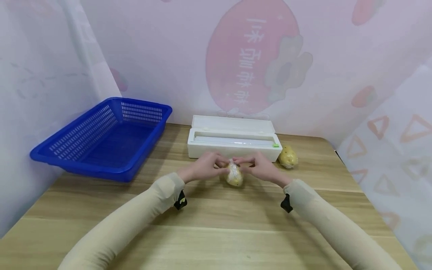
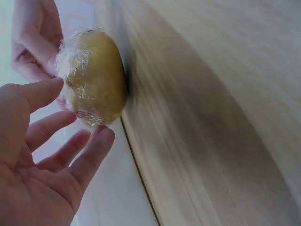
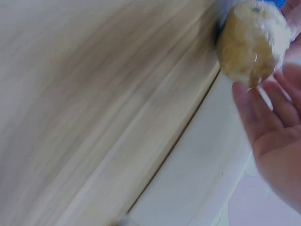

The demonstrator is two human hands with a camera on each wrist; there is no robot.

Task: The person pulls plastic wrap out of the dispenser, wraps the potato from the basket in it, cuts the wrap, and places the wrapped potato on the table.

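A yellow potato (image 1: 235, 177) wrapped in clear cling film stands on the wooden table, between both hands. From its left side, my left hand (image 1: 210, 166) holds the film-covered potato, thumb and fingertips bent against it. Opposite it, my right hand (image 1: 260, 167) holds the other side with its fingertips. Crumpled film gathers at the top of the potato (image 2: 96, 77), where the fingers of both hands meet in the head view. In the right wrist view, fingertips of the right hand (image 3: 277, 127) sit right at the end of the potato (image 3: 251, 44).
Just behind the hands lies a white cling film dispenser (image 1: 233, 152) with its lid (image 1: 233, 123) raised and a green slider (image 1: 275, 145). Another yellow potato (image 1: 288, 157) rests at its right end. On the left stands a blue plastic basket (image 1: 125, 173). Printed cloth hangs behind the table (image 1: 236, 240).
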